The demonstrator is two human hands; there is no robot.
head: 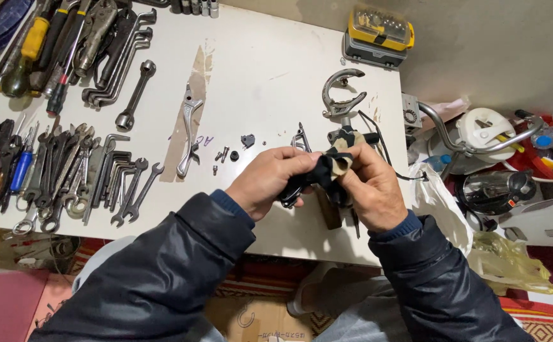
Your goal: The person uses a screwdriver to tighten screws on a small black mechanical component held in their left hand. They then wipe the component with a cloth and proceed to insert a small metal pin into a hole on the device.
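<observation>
We grip a black part (302, 183) in our left hand (265, 180) while our right hand (370, 187) clutches a rag (338, 161) against it above the counter (257, 69).

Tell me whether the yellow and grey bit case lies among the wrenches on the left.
No, the yellow and grey bit case sits at the white table's far right corner, apart from them.

I see wrenches (99, 180) on the table (270, 69) left of my hands, a case (378, 35) behind, a kettle (495, 190) right.
</observation>
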